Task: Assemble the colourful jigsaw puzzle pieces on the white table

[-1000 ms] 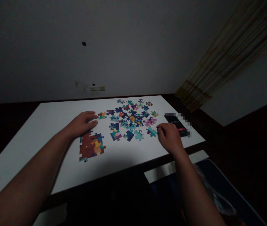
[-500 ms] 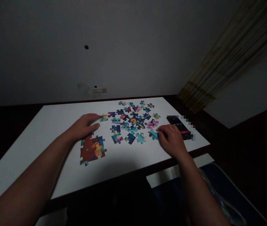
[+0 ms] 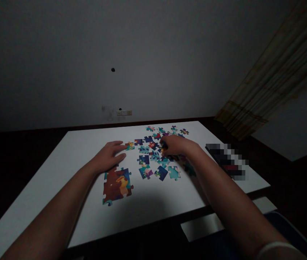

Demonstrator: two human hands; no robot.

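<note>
Reaching into the loose puzzle pieces [image 3: 148,159], the right hand [image 3: 177,145] bunches up, maybe pinching one; the left hand [image 3: 109,156] lies spread open near the joined pieces [image 3: 117,187] at 7 o'clock.

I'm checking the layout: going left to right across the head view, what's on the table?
left hand → puzzle piece → right hand → phone

Glossy cardboard puzzle pieces [image 3: 174,173] on a smooth tabletop [image 3: 88,209].
</note>
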